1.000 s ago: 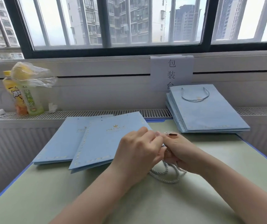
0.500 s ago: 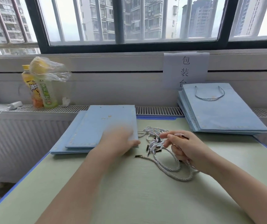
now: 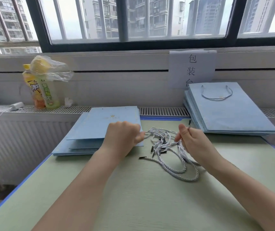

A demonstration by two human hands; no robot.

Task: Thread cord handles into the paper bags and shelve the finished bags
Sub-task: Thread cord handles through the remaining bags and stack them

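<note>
A tangle of white twisted cords (image 3: 168,153) with black tips lies on the pale green table (image 3: 141,197). My left hand (image 3: 123,135) pinches a cord at the tangle's left edge, its fingers curled over the near right corner of a flat stack of light blue paper bags (image 3: 100,129). My right hand (image 3: 193,142) grips a cord between thumb and curled fingers, its black tip sticking up near the thumb. A second stack of blue bags (image 3: 228,114), the top one with a cord handle threaded, leans at the back right.
Two drink bottles (image 3: 41,90) under a plastic bag stand on the radiator ledge (image 3: 163,111) at back left, beside a white charger (image 3: 16,105). A paper sign (image 3: 192,69) is taped under the window. The table's blue edge (image 3: 16,187) runs along the left.
The hands, joined over the cords a second ago, have parted. My left hand swept left over the bag stack and returned to the cords; my right hand rose with one cord.
</note>
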